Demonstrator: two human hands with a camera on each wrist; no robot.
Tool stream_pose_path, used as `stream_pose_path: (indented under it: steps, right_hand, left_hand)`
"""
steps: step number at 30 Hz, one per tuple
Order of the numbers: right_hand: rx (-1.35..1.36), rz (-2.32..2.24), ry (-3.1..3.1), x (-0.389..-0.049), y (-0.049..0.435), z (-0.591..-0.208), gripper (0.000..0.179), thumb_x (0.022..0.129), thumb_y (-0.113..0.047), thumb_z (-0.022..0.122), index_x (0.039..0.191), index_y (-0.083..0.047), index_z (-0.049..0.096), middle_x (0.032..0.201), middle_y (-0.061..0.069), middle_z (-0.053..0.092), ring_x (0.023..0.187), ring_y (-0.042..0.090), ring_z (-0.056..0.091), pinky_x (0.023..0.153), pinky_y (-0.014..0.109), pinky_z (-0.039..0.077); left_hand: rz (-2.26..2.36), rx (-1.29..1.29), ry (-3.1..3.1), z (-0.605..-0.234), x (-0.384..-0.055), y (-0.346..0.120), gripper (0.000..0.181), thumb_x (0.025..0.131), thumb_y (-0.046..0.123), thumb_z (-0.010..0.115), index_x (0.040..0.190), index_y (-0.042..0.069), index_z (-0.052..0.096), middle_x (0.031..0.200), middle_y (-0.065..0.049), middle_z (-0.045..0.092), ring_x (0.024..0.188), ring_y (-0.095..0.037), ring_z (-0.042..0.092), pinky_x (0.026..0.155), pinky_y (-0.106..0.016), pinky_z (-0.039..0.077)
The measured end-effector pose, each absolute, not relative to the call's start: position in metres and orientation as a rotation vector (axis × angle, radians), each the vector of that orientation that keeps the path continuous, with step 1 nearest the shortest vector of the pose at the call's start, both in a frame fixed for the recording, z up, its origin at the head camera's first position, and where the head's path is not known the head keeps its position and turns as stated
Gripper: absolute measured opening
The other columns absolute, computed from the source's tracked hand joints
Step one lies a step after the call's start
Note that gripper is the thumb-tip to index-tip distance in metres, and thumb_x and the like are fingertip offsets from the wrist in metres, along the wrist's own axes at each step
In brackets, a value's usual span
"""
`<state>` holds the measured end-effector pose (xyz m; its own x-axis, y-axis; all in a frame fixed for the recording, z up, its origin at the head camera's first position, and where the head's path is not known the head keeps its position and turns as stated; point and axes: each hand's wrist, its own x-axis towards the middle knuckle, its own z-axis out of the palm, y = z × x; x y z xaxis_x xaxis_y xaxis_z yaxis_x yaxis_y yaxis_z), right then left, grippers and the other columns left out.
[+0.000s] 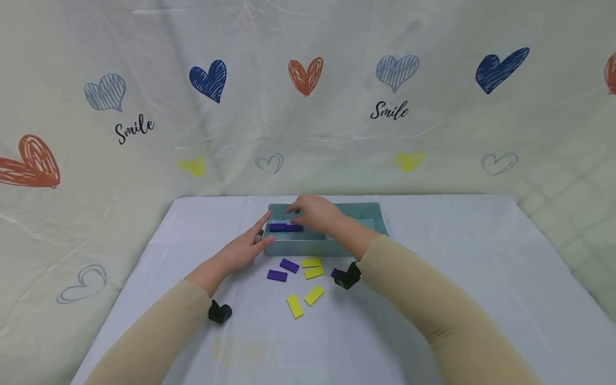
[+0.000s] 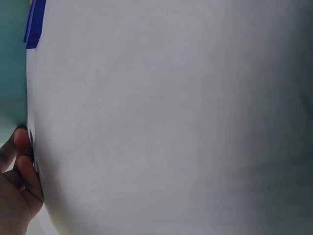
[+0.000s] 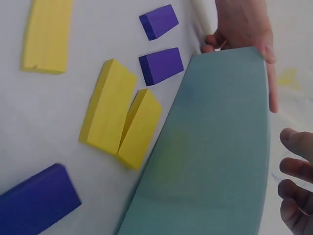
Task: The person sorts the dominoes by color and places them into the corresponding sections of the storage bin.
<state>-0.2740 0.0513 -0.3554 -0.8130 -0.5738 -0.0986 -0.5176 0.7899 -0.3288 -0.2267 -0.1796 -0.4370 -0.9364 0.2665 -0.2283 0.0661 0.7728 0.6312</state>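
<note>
Four yellow blocks [image 1: 314,272] lie near box [image 1: 300,248] left hand [image 1: 243,249] grips, right hand [image 1: 318,214] loose, empty

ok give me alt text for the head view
A person's right hand is over a teal tray with purple blocks inside, while the left hand touches its left end. Yellow blocks and more purple ones lie in front on a white cloth.

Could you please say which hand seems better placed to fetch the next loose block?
Probably the right hand: it appears empty above the box, while the left hand holds the box's end.
</note>
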Motion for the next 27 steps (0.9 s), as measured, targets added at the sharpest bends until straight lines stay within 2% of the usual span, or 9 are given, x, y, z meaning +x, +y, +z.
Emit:
stream_pose_path:
  steps: [7, 12, 14, 18, 21, 27]
  right_hand:
    - [-0.883, -0.431, 2.818, -0.255, 0.075, -0.347, 0.034, 0.094, -0.026, 0.070, 0.128, -0.020, 0.069, 0.119, 0.002, 0.066, 0.103, 0.018, 0.063, 0.088, 0.034, 0.053]
    - [-0.909, -0.453, 2.822, -0.241, 0.093, -0.346, 0.034, 0.093, -0.026, 0.072, 0.126, -0.019, 0.070, 0.122, 0.002, 0.066, 0.110, 0.020, 0.063, 0.089, 0.034, 0.053]
    - [-0.921, -0.461, 2.839, -0.235, 0.101, -0.347, 0.033, 0.092, -0.025, 0.073, 0.125, -0.019, 0.071, 0.118, 0.001, 0.067, 0.108, 0.020, 0.064, 0.088, 0.033, 0.054]
    - [-0.949, -0.501, 2.865, -0.222, 0.118, -0.349, 0.031, 0.091, -0.023, 0.074, 0.122, -0.019, 0.073, 0.105, -0.002, 0.066, 0.093, 0.017, 0.064, 0.076, 0.028, 0.053]
    - [-0.950, -0.540, 2.859, -0.212, 0.131, -0.352, 0.029, 0.091, -0.022, 0.074, 0.120, -0.020, 0.074, 0.102, -0.003, 0.066, 0.086, 0.015, 0.063, 0.069, 0.025, 0.052]
    - [-0.914, -0.575, 2.843, -0.192, 0.155, -0.359, 0.029, 0.089, -0.020, 0.076, 0.117, -0.018, 0.075, 0.104, -0.002, 0.068, 0.092, 0.016, 0.065, 0.072, 0.026, 0.053]
  left_hand:
    - [0.926, 0.262, 2.656, -0.437, -0.227, -0.178, 0.072, 0.099, 0.063, 0.042, 0.153, 0.054, -0.005, 0.154, -0.019, 0.038, 0.134, -0.041, 0.045, 0.107, -0.065, 0.032]
    - [0.919, 0.248, 2.660, -0.437, -0.227, -0.179, 0.073, 0.098, 0.064, 0.042, 0.153, 0.054, -0.006, 0.155, -0.019, 0.036, 0.135, -0.042, 0.044, 0.107, -0.065, 0.031]
    - [0.919, 0.249, 2.662, -0.436, -0.227, -0.178, 0.074, 0.098, 0.063, 0.042, 0.153, 0.054, -0.006, 0.155, -0.020, 0.036, 0.135, -0.043, 0.043, 0.107, -0.065, 0.031]
    - [0.927, 0.244, 2.652, -0.436, -0.226, -0.178, 0.074, 0.098, 0.063, 0.043, 0.153, 0.053, -0.006, 0.155, -0.020, 0.036, 0.135, -0.043, 0.043, 0.107, -0.066, 0.031]
    - [0.936, 0.233, 2.645, -0.436, -0.225, -0.177, 0.074, 0.098, 0.062, 0.044, 0.153, 0.055, -0.006, 0.155, -0.019, 0.036, 0.135, -0.042, 0.043, 0.108, -0.065, 0.030]
    - [0.932, 0.247, 2.658, -0.437, -0.226, -0.176, 0.073, 0.098, 0.063, 0.044, 0.153, 0.055, -0.005, 0.154, -0.018, 0.037, 0.134, -0.041, 0.045, 0.108, -0.065, 0.031]
